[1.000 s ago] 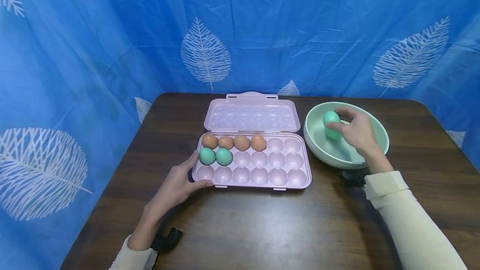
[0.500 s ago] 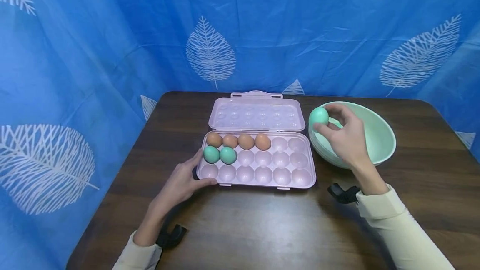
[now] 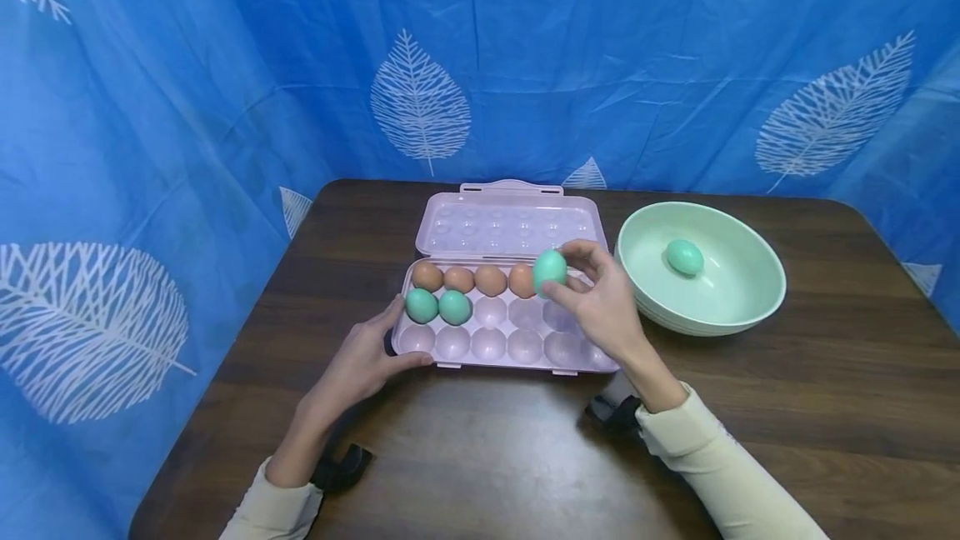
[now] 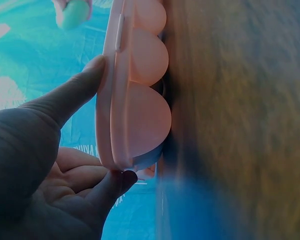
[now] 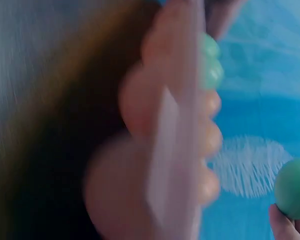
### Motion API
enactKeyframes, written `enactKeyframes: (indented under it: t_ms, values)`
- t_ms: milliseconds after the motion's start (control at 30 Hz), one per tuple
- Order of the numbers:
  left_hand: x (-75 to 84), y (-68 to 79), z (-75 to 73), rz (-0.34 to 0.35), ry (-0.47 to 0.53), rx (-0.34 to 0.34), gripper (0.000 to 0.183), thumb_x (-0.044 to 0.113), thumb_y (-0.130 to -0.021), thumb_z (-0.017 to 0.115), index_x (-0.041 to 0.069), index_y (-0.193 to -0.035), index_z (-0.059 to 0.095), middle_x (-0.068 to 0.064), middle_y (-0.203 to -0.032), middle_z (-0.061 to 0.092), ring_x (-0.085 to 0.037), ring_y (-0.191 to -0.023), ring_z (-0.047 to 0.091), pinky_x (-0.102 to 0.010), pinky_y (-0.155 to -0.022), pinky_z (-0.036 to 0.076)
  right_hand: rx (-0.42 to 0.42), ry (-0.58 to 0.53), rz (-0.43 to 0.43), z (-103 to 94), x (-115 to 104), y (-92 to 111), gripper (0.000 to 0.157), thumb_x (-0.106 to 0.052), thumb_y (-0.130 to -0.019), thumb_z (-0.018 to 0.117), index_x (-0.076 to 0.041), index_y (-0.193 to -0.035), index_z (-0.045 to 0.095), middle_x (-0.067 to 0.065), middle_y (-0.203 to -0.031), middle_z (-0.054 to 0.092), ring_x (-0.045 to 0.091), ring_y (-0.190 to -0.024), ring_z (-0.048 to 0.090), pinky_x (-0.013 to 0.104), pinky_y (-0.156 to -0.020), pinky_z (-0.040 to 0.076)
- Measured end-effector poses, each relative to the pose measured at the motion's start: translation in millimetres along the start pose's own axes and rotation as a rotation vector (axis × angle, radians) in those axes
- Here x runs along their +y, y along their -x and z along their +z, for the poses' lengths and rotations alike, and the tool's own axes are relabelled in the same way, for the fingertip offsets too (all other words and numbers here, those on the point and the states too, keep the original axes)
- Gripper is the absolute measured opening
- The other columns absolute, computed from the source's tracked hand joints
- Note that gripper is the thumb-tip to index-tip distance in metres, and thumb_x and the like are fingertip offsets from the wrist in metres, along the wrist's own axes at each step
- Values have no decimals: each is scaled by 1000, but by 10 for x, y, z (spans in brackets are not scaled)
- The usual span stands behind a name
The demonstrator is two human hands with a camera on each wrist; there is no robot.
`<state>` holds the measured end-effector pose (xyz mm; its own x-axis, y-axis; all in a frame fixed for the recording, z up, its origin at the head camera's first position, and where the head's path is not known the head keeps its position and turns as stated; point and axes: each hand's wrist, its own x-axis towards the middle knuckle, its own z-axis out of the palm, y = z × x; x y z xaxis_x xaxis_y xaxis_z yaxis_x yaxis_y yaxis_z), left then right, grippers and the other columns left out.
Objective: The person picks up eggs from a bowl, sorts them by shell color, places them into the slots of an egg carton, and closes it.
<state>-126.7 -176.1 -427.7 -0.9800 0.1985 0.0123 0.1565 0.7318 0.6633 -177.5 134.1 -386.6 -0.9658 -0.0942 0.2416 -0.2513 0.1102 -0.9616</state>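
Note:
An open pale pink egg tray [image 3: 487,345] lies on the table. Several brown eggs [image 3: 491,280] fill the left part of its back row, and two green eggs [image 3: 454,307] sit at the left of the middle row. My left hand [image 3: 362,363] grips the tray's left front corner; in the left wrist view its thumb [image 4: 82,85] lies along the front side. Above the tray's right half, my right hand [image 3: 603,302] pinches another green egg [image 3: 550,270] between thumb and fingers. That egg [image 5: 295,189] also appears at the right wrist view's edge.
A light green bowl [image 3: 738,290] stands right of the tray, with one green egg [image 3: 685,257] inside. The tray's lid [image 3: 510,223] is folded back behind it. Dark wood tabletop [image 3: 480,457] extends in front, and a blue leaf-print curtain [image 3: 600,65] hangs behind.
My right hand has lifted a green egg out of the bowl and carried it left over the egg tray. My left hand has stayed at the tray's corner.

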Motion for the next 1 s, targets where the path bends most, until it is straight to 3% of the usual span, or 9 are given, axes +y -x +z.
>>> enactKeyframes:
  t_ms: [200,367,700,1000]
  values:
    - [-3,-7,-1,5,0,1,105,44,-76,83,5,-155,26,-15,-157,30,-34,-141,34,-48,-108,36,-111,11,-3,345,167,46,45,8,-78,77,7,-118,56,19,-119,59,31,-115,58,33,-97,50]
    - [-6,10,-5,8,9,4,105,42,-76,84,5,-155,27,-15,-157,31,-34,-141,34,-48,-108,36,-156,27,-9,519,288,33,42,6,-79,75,6,-117,58,18,-115,63,30,-110,61,38,-96,51]
    - [-5,22,-6,25,6,18,104,42,-76,84,4,-155,28,-17,-156,31,-34,-141,35,-49,-108,36,-196,44,-7,706,437,-11,44,9,-77,76,8,-118,60,16,-116,50,31,-111,60,32,-96,51]
    - [-6,16,-1,23,-1,13,103,42,-78,83,4,-155,27,-16,-157,30,-33,-141,34,-48,-109,35,-206,139,-26,732,436,-4,48,10,-77,75,6,-122,60,15,-119,56,28,-113,59,36,-98,49]
